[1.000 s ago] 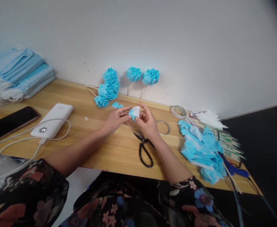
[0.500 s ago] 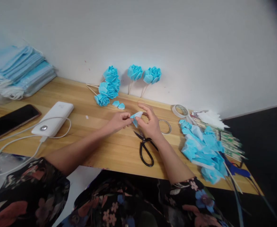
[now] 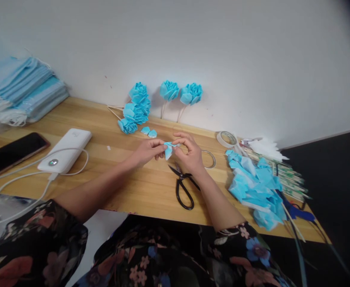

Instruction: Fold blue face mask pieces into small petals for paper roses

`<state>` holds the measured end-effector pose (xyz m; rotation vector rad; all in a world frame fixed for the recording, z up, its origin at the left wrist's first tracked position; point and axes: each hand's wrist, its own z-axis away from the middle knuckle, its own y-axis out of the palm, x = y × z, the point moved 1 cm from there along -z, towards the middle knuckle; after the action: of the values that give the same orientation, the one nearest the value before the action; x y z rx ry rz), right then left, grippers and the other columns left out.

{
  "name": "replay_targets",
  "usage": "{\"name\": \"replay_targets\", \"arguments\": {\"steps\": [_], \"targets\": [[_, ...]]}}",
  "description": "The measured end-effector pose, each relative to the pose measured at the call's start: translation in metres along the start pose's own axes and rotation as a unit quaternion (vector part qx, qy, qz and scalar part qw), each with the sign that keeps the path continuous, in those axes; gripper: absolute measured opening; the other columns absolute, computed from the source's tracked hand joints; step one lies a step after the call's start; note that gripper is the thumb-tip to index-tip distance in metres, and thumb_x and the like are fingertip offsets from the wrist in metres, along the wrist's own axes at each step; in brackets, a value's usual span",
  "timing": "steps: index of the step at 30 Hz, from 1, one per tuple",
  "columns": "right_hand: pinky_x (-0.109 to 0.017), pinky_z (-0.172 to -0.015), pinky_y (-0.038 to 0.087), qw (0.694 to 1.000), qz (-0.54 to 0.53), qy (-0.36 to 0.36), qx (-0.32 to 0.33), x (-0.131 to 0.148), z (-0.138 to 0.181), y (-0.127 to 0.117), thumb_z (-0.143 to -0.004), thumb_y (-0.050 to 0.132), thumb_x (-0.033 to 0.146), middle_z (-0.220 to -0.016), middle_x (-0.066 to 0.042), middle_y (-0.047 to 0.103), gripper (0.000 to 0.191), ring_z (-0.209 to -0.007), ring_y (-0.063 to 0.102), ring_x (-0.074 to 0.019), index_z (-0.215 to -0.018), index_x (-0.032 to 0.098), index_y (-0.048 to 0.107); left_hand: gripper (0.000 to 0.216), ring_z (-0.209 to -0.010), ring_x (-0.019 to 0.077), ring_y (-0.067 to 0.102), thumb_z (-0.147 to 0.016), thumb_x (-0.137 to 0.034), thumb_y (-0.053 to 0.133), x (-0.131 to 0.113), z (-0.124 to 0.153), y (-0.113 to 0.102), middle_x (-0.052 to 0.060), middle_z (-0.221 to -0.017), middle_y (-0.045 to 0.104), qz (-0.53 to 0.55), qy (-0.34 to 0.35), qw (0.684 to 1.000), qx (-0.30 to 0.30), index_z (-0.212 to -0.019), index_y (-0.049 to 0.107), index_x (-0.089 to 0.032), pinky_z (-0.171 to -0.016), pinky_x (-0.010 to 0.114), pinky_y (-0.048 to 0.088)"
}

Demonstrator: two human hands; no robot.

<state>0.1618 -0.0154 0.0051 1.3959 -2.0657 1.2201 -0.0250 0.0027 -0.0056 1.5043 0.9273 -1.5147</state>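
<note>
Wooden planks make up the table [image 3: 145,191], topped at right by crumpled blue sheets [image 3: 255,183]. Between the pinching fingers of the left hand [image 3: 147,152] and right hand [image 3: 190,156], just beyond the black-handled scissors [image 3: 181,176], a small blue piece [image 3: 168,150] is held.

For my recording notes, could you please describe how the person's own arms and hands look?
The left hand and right hand wear no gloves. The left sleeve and right sleeve are black with a floral print, partly reddish, ending well short of the hands; the right shows pink and blue flowers.
</note>
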Motion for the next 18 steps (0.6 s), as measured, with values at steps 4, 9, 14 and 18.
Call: {"name": "replay_targets", "arguments": {"steps": [4,9,14,18], "targets": [[-0.047,-0.105,0.047,1.000,0.006,0.003,0.009,-0.0012,0.0003,-0.0002,-0.086,0.063,0.022,-0.121,-0.005,0.071,0.009,-0.117,0.064,-0.0248,-0.090,0.027,0.070,0.033,-0.055,0.0099,0.049,-0.076,-0.048,0.072,-0.0018,0.0005,0.0008,0.001,-0.060,0.061,0.008,0.013,1.000,-0.002,-0.070,0.065,-0.016,-0.053,0.023,0.038],[-0.047,-0.105,0.048,1.000,0.013,0.000,0.012,-0.0040,0.0010,0.0007,-0.087,0.063,0.021,-0.120,-0.005,0.072,0.010,-0.116,0.065,-0.0241,-0.090,0.027,0.071,0.037,-0.055,0.0098,0.049,-0.075,-0.052,0.074,-0.0023,-0.0005,0.0004,0.000,-0.060,0.061,0.013,0.020,1.000,0.002,-0.071,0.067,-0.016,-0.052,0.023,0.038],[-0.047,-0.105,0.048,1.000,0.012,-0.006,0.012,-0.0034,0.0007,0.0006,-0.087,0.062,0.021,-0.120,-0.005,0.072,0.012,-0.116,0.065,-0.0241,-0.090,0.027,0.071,0.040,-0.055,0.0097,0.050,-0.075,-0.055,0.074,-0.0016,-0.0006,0.0003,0.001,-0.060,0.062,0.012,0.026,1.000,-0.004,-0.072,0.068,-0.016,-0.052,0.022,0.038],[-0.048,-0.104,0.048,1.000,0.020,-0.003,0.019,-0.0025,0.0001,0.0010,-0.086,0.061,0.022,-0.120,-0.005,0.072,0.012,-0.115,0.065,-0.0247,-0.089,0.027,0.071,0.041,-0.057,0.0107,0.051,-0.075,-0.056,0.073,-0.0011,-0.0002,0.0003,0.001,-0.061,0.062,0.011,0.023,1.000,-0.007,-0.075,0.070,-0.016,-0.053,0.023,0.039]]}}
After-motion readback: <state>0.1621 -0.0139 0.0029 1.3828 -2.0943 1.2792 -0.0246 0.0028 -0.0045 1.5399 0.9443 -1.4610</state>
